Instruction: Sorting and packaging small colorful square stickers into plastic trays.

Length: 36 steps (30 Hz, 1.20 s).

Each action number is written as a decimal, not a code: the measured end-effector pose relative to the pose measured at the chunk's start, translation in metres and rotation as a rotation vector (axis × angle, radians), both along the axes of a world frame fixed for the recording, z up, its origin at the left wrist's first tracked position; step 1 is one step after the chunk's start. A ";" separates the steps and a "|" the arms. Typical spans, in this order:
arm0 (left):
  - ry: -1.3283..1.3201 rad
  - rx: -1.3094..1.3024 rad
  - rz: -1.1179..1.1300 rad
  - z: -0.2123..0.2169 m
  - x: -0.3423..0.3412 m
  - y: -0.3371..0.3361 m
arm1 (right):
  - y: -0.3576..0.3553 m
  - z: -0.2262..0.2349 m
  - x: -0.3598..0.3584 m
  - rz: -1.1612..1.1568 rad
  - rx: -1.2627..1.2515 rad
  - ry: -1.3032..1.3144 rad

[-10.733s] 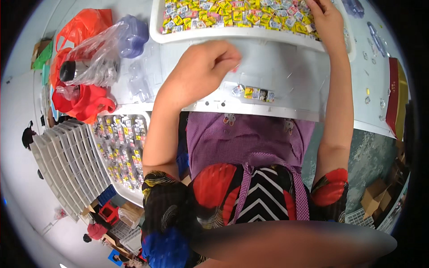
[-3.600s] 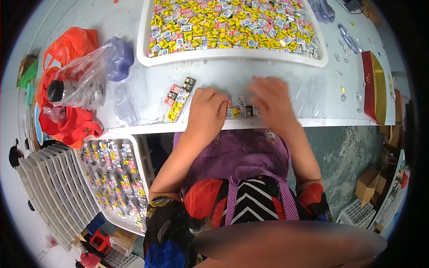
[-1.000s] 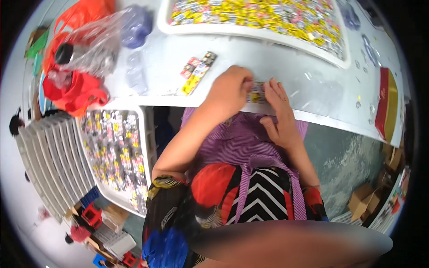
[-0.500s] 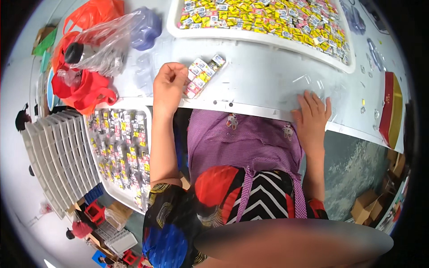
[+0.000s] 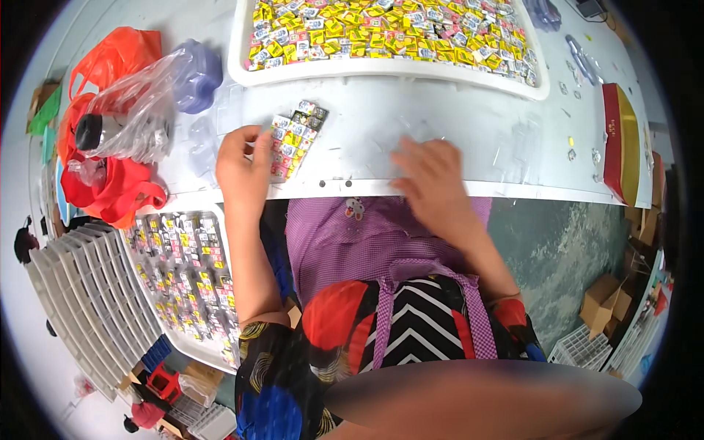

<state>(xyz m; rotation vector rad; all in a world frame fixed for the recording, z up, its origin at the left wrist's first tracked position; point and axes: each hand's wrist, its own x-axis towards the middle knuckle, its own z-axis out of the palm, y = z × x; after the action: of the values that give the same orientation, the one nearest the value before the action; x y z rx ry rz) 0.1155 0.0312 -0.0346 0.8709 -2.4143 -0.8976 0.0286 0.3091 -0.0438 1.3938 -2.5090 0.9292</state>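
At left on the pale grey tabletop [image 5: 352, 158]: small multicoloured rectangular blocks [image 5: 297, 141]

In the head view, the left hand [image 5: 244, 165] curls at the blocks' left edge; I cannot tell whether it pinches one. The right hand [image 5: 434, 177], blurred, has its fingers spread by the near edge. On the far side, a white plastic tray [image 5: 396, 70] holds similar pieces [image 5: 381, 37].

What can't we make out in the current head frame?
Head view: whether the left hand grips the small-block cluster; the hand itself hides the contact.
Head view: far side of the white tray; cut off by the picture's top edge.
Head view: whether the right hand touches anything; motion blur.
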 end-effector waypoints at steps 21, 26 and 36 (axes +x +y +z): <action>0.092 -0.471 -0.743 0.016 -0.212 0.059 | -0.006 0.018 -0.199 -0.188 -0.082 0.038; 0.367 -0.360 -0.656 0.010 -0.217 0.045 | -0.004 0.028 -0.192 -0.196 -0.286 0.203; 0.020 0.344 -0.652 0.033 -0.095 0.082 | 0.023 0.010 -0.074 -0.188 -0.077 -0.436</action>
<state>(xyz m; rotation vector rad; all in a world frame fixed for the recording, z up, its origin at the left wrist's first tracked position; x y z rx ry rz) 0.0208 0.1130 -0.0014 0.1450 -2.6005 -1.5760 -0.0454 0.3322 -0.0337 0.9945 -2.8034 1.3976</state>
